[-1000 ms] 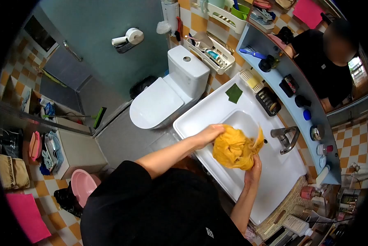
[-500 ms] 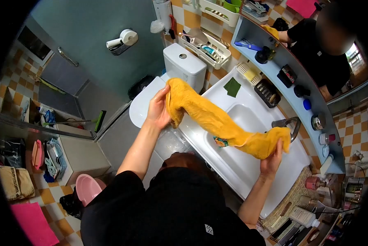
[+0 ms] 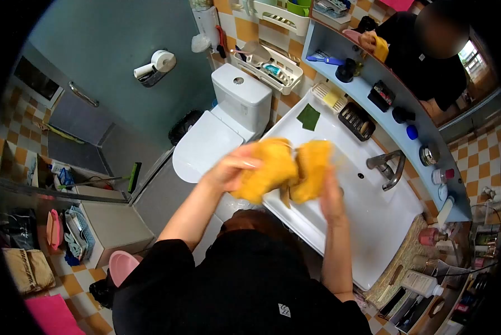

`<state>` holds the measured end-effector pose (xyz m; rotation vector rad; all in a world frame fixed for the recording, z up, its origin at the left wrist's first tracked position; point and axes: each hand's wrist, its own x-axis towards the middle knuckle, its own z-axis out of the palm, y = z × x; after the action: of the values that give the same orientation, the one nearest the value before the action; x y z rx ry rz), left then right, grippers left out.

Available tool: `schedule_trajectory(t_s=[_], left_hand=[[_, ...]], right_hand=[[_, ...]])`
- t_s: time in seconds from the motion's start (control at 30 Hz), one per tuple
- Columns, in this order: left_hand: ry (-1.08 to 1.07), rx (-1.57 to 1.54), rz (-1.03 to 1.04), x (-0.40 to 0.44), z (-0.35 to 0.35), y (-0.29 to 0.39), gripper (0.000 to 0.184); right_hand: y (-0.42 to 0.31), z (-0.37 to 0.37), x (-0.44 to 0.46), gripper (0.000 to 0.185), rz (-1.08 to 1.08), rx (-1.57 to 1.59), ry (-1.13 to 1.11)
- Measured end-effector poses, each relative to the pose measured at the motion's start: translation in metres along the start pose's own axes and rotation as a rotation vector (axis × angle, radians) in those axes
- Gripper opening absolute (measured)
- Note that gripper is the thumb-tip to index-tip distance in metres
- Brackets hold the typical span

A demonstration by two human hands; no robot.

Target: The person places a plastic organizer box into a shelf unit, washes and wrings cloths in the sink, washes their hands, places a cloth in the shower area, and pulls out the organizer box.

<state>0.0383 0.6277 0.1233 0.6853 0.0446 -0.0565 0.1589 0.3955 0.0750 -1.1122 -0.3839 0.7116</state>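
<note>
A mustard-yellow towel (image 3: 273, 173) hangs bunched between my two hands, over the left front edge of the white sink (image 3: 362, 245). My left hand (image 3: 234, 166) is closed around its left end, thumb on top. At the other end my right hand (image 3: 332, 196) grips the towel from the right side, its fingers partly hidden and blurred. The towel's middle sags in a fold between the hands. Beyond it, the metal faucet (image 3: 387, 167) stands at the back of the sink.
A green cloth square (image 3: 308, 117) and a black soap rack (image 3: 357, 121) lie along the sink's back. The white toilet (image 3: 208, 146) is to the left. A blue shelf (image 3: 368, 100) with small items runs below the mirror. Bottles (image 3: 421, 283) stand at the right.
My hands have come together, my right hand moving left from near the faucet. The towel, stretched out before, is now bunched up. The camera view has shifted slightly.
</note>
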Motion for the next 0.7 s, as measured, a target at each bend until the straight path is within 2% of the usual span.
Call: schedule_trajectory(t_s=[0.03,0.1,0.17,0.2,0.23,0.27,0.3,0.33,0.4,0.43,0.5,0.53,0.57,0.63,0.67,0.7], left_hand=[[0.031,0.169,-0.082,0.012,0.001,-0.009,0.041],[0.082,0.504,-0.095,0.030,0.007,-0.007,0.034],[0.165,0.756,-0.051,0.037,-0.002,0.002,0.032],[0.272,0.833,-0.016,0.032,-0.006,0.005,0.028],[0.312,0.794,0.035,0.028,-0.017,0.003,0.027],[0.351,0.757,0.086,0.025,-0.036,-0.002,0.025],[0.387,0.720,0.136,0.023,-0.055,-0.008,0.024],[0.435,0.822,0.140,0.020,-0.065,-0.012,0.034],[0.287,0.818,-0.008,0.009,-0.063,-0.025,0.050],[0.212,0.814,-0.083,0.004,-0.054,-0.031,0.058],[-0.001,0.074,-0.261,0.000,-0.031,-0.060,0.077],[0.126,0.118,-0.226,-0.001,-0.024,-0.069,0.078],[0.194,0.020,-0.177,0.006,-0.028,-0.070,0.068],[0.342,-0.012,0.009,0.016,-0.029,-0.061,0.055],[0.398,-0.062,0.124,0.020,-0.025,-0.051,0.040],[0.419,-0.063,0.160,0.019,-0.038,-0.047,0.037]], right_hand=[[0.006,0.017,0.004,0.048,0.009,-0.066,-0.113],[0.011,0.038,-0.001,0.049,0.117,-0.107,-0.277],[0.010,0.035,0.003,0.043,0.145,-0.165,-0.162],[0.007,0.032,0.002,0.041,0.155,-0.188,-0.090],[0.003,0.030,-0.001,0.039,0.165,-0.209,-0.019],[-0.002,0.029,-0.002,0.034,0.083,-0.206,0.025],[-0.012,0.032,-0.001,0.034,0.094,-0.097,0.046],[-0.024,0.036,-0.002,0.034,0.105,0.013,0.071],[-0.032,0.034,0.001,0.037,0.104,0.175,0.081],[-0.030,0.038,0.004,0.040,0.116,0.170,0.046],[-0.019,0.051,0.010,0.045,0.135,0.156,-0.024],[-0.003,0.057,0.012,0.052,0.169,0.036,-0.081],[0.027,0.055,0.013,0.057,0.114,-0.129,-0.147],[0.028,0.073,0.004,0.058,0.084,0.048,-0.194],[0.030,0.070,0.000,0.057,0.155,0.068,-0.227],[0.033,0.068,-0.008,0.057,0.231,0.091,-0.260]])
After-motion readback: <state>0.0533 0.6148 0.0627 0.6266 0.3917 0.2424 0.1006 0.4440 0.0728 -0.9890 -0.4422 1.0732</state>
